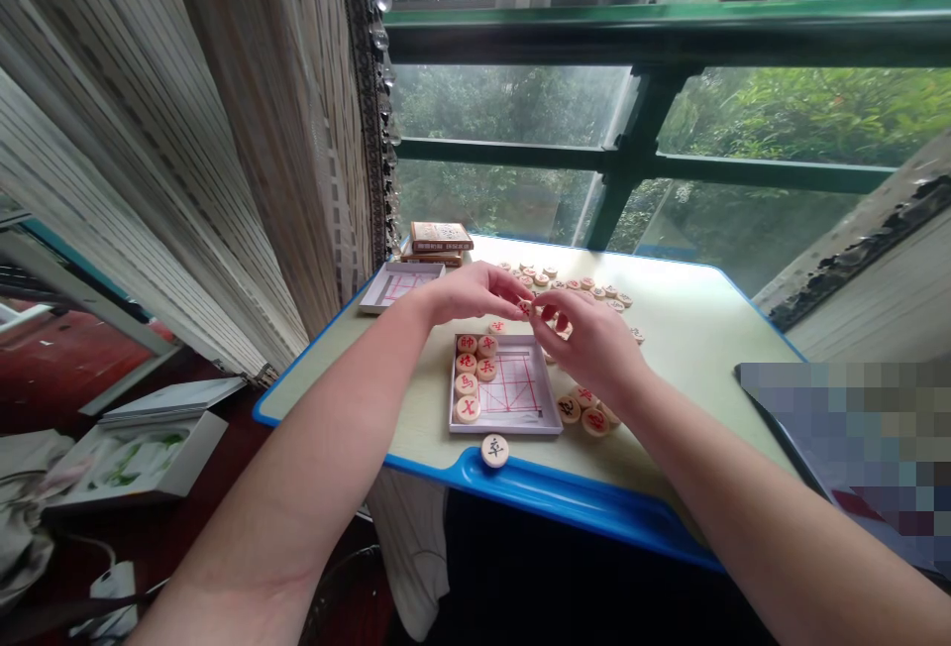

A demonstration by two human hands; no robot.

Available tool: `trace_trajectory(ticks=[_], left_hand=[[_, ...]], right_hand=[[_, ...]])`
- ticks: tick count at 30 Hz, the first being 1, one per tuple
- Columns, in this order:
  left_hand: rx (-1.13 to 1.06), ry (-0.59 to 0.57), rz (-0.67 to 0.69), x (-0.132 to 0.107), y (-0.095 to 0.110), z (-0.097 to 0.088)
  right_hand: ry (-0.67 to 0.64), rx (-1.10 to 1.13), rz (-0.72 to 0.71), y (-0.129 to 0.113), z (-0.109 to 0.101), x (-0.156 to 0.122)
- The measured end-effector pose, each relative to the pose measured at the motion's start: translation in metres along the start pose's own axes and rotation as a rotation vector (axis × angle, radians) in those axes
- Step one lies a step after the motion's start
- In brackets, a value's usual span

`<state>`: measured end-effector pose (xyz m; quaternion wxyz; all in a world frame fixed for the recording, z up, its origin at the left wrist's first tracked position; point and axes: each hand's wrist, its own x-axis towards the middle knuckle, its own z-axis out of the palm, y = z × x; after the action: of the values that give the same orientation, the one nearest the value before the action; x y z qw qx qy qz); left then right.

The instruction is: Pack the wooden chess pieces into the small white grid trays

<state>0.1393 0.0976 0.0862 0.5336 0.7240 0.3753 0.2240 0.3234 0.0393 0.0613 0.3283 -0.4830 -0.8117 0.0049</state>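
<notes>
A round wooden Chinese chess piece (pixel 525 308) with a red character is between my fingertips above the table. My left hand (pixel 479 291) pinches it from the left. My right hand (pixel 590 334) meets it from the right with curled fingers, which partly hide the grip. Below them lies an open shallow white box (pixel 546 425) with a red-lined grid inside. Several red-marked pieces (pixel 467 383) line its left side, flat in two columns. One red-marked piece (pixel 497 327) sits just behind the box. A black-marked piece (pixel 494 450) rests in front of it, by the blue tray edge.
Loose pieces (pixel 595 421) cluster right of the box, and more pieces (pixel 586 283) spread behind my hands. A second shallow box (pixel 386 287) and stacked small boxes (pixel 441 236) stand at the back left. A dark flat device (pixel 773 418) borders the right edge; curtains (pixel 260 81) hang left.
</notes>
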Motion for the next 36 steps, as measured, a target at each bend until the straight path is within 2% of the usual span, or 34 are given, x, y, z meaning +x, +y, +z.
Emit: trace_trajectory(ticks=[8,14,18,22,27,31,36], left_hand=[[-0.085,0.026,0.018,0.0025,-0.0003,0.0028],[-0.086,0.052,0.032,0.0031,-0.0026,0.0016],[0.002,0.029,-0.013,0.0027,-0.0032,0.0023],[-0.026,0.022,0.034,0.0040,-0.0033,0.0047],[-0.062,0.097,0.094,0.0058,-0.0042,0.0036],[-0.062,0.097,0.085,0.0052,-0.0043,0.0013],[-0.047,0.106,0.060,0.0032,-0.0020,0.0005]], right_hand=[[-0.027,0.025,0.038,0.0000,-0.0008,0.0012],[-0.040,0.245,0.145,-0.0013,0.0014,-0.0005],[0.070,0.317,0.213,-0.0007,0.0026,-0.0001],[0.149,0.407,0.250,-0.0001,0.0026,0.0007],[0.075,0.468,0.239,-0.0015,0.0039,-0.0008],[0.015,0.415,0.171,-0.0012,0.0064,-0.0018],[0.026,0.314,0.083,0.0019,0.0088,-0.0020]])
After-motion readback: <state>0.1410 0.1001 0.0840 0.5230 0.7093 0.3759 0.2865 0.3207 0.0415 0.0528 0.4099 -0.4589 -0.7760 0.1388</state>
